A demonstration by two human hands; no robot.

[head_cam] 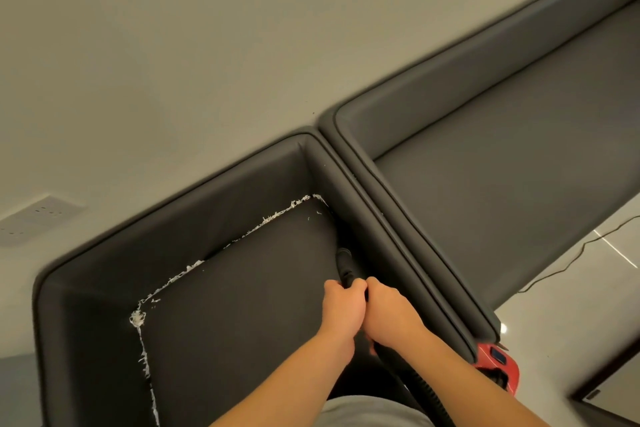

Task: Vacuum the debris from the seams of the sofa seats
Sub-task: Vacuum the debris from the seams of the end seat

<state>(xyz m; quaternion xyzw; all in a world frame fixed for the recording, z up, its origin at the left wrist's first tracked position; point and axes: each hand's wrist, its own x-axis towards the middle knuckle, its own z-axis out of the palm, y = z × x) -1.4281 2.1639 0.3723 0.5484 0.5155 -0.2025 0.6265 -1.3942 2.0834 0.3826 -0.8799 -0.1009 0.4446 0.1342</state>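
Both hands' fingers (349,284) clamped around vacuum nozzle (344,262), apparently pointing away along right seam (334,218).

A seat cushion (242,305) fills the lower centre of the frame, with shreds (277,217) along its back and left seams. A nozzle (344,263) lies in its right seam, and a vacuum cleaner (498,366) sits lower right on the floor (571,305).

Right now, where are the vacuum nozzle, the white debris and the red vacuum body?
vacuum nozzle (343,255), head view, black tip at the right seam.
white debris (277,217), head view, shreds along the back seam.
red vacuum body (498,362), head view, its top panel.
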